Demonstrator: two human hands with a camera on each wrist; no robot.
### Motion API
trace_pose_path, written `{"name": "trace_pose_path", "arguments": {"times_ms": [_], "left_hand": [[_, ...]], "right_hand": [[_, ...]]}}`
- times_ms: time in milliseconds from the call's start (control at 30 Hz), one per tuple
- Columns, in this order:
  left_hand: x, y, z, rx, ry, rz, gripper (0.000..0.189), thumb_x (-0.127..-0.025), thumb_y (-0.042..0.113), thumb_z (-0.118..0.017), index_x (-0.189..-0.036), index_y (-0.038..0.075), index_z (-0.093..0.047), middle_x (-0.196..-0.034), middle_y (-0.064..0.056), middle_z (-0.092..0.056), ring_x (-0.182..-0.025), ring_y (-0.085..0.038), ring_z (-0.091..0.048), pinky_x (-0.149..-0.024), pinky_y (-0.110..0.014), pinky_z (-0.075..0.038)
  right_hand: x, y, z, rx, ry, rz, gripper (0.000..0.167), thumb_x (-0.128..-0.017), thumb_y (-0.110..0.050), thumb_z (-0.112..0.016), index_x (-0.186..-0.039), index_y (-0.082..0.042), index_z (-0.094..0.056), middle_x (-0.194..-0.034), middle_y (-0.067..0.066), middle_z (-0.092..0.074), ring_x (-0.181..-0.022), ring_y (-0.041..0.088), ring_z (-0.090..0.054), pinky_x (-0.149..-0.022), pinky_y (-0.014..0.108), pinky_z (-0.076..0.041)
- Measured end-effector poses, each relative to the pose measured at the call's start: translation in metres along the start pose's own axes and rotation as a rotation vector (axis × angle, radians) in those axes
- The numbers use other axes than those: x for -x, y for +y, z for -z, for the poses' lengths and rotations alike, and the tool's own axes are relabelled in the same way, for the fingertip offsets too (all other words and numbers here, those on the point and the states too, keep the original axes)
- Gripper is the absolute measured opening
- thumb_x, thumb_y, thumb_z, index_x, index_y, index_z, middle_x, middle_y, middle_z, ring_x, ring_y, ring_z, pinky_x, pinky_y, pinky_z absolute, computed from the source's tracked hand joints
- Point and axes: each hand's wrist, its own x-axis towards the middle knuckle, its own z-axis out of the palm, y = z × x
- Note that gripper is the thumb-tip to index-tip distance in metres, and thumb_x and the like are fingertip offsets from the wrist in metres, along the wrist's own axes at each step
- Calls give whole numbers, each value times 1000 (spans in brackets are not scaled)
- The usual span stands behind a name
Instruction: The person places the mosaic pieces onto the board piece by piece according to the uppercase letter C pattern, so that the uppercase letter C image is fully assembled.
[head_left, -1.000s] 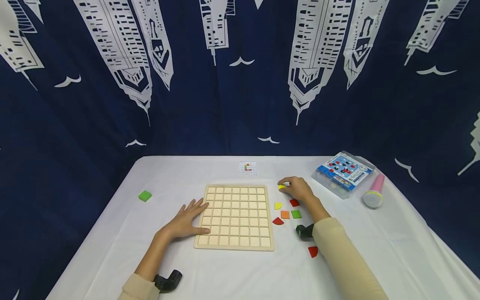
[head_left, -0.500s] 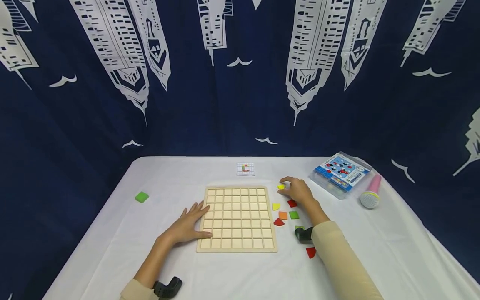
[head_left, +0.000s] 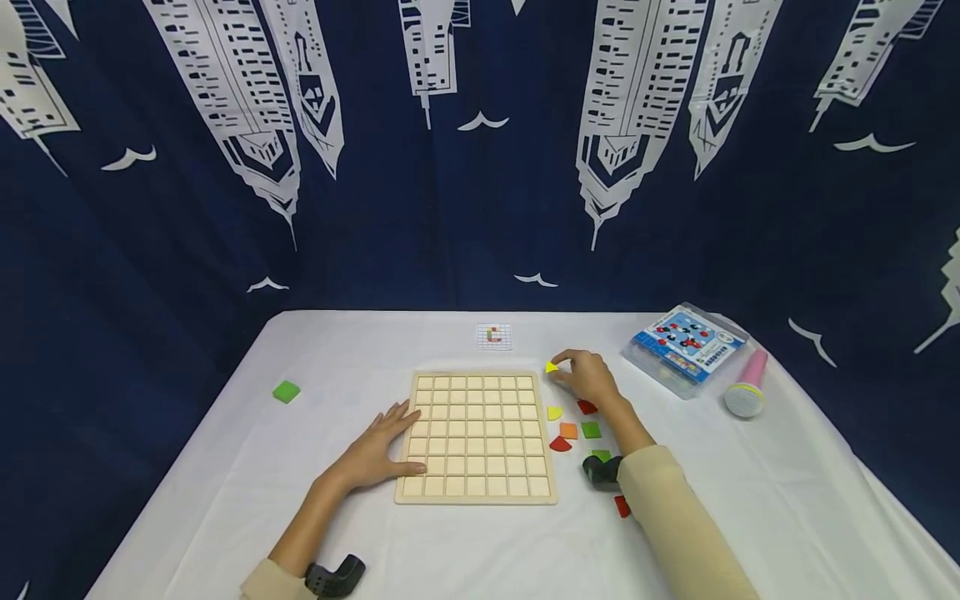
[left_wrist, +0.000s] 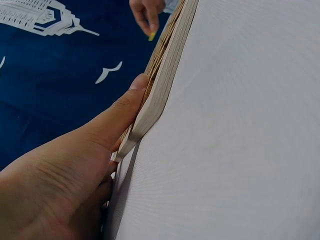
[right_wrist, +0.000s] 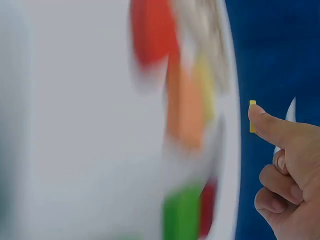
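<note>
A pale wooden grid board (head_left: 476,437) lies mid-table, its squares bare. My left hand (head_left: 375,448) rests on its left edge with fingers spread and straight; in the left wrist view the thumb (left_wrist: 122,107) lies along the board's side. Beyond the board's far right corner, my right hand (head_left: 587,377) pinches a small yellow tile (head_left: 551,367) between thumb and fingertips. That yellow tile (right_wrist: 252,129) appears lifted off the cloth in the right wrist view. Right of the board lie another yellow tile (head_left: 555,412), an orange square (head_left: 568,431), a red quarter-round tile (head_left: 560,444) and a green square (head_left: 591,429).
Another red tile (head_left: 587,407), a green tile (head_left: 602,456) and a red tile (head_left: 622,506) lie near the right forearm. A green block (head_left: 286,392) sits far left. Behind are a pattern card (head_left: 494,337), a plastic case (head_left: 684,348) and a pink microphone (head_left: 747,383).
My right hand has gripped the yellow tile and moved it slightly left. The board's near side has shifted a little to the right under my left hand.
</note>
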Motion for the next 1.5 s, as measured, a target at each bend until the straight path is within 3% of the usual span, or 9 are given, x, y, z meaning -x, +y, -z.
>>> {"name": "trace_pose_path", "arguments": {"times_ms": [133, 333, 600, 800, 1000, 1100, 1233, 1367, 1500], "left_hand": [[0, 1, -1, 1, -3, 7, 93, -67, 58, -73, -140, 9, -40, -151, -10, -21, -138, -31, -13, -111, -51, -12], [-3, -1, -1, -8, 3, -3, 94, -68, 58, -72, -141, 9, -39, -151, -11, -20, -138, -31, -13, -110, -52, -11], [-6, 1, -4, -9, -8, -7, 94, -68, 59, -71, -140, 8, -39, -151, -12, -20, -138, -32, -13, -111, -51, -9], [-7, 2, -5, -14, 5, -15, 94, -68, 57, -73, -140, 8, -40, -150, -12, -22, -138, -32, -14, -111, -51, -10], [-7, 2, -6, -15, 5, -18, 93, -68, 57, -72, -140, 7, -40, -150, -13, -21, -138, -31, -14, -111, -49, -9], [-6, 2, -5, -10, 1, -17, 93, -69, 57, -72, -140, 7, -39, -151, -12, -21, -138, -31, -14, -112, -49, -9], [-3, 1, -5, -11, 5, -12, 93, -68, 57, -72, -140, 7, -40, -150, -12, -21, -138, -31, -14, -111, -49, -9], [-1, 1, -4, -9, 17, -11, 94, -67, 58, -73, -139, 7, -41, -150, -13, -22, -138, -31, -15, -112, -49, -9], [0, 1, -4, -9, 19, -18, 94, -67, 58, -72, -139, 6, -41, -150, -14, -23, -138, -32, -15, -111, -49, -8]], "right_hand": [[10, -40, -7, -57, 23, 94, 29, -79, -22, -74, -102, -7, -70, -54, 0, -39, -47, 12, -28, -41, 23, -24], [19, -77, -29, -105, 19, 74, 28, -79, -24, -74, -103, -10, -70, -57, 1, -46, -48, 12, -35, -41, 23, -29], [25, -77, -52, -65, -16, 57, 23, -79, -25, -74, -99, -14, -72, -96, 9, -69, -67, 16, -59, -51, 25, -47], [28, -75, -53, -53, 2, 42, 22, -78, -27, -74, -97, -15, -72, -101, 8, -68, -82, 25, -62, -57, 31, -51], [30, -76, -51, -74, 10, 38, 21, -79, -28, -74, -96, -16, -72, -96, 7, -69, -78, 21, -62, -60, 32, -52], [32, -71, -43, -125, 10, 32, 25, -80, -30, -73, -100, -14, -72, -70, 4, -64, -56, 13, -50, -48, 26, -43], [37, -49, -18, -159, 40, 19, 31, -81, -32, -71, -104, -11, -70, -45, -1, -35, -40, 10, -23, -36, 23, -22], [46, -16, 11, -140, 75, 19, 30, -80, -26, -73, -105, -11, -69, -45, -4, -26, -40, 11, -19, -37, 23, -17], [58, 19, 27, -138, 34, 22, 32, -78, -15, -74, -109, -10, -68, -47, -3, -26, -43, 12, -21, -40, 24, -19]]}}
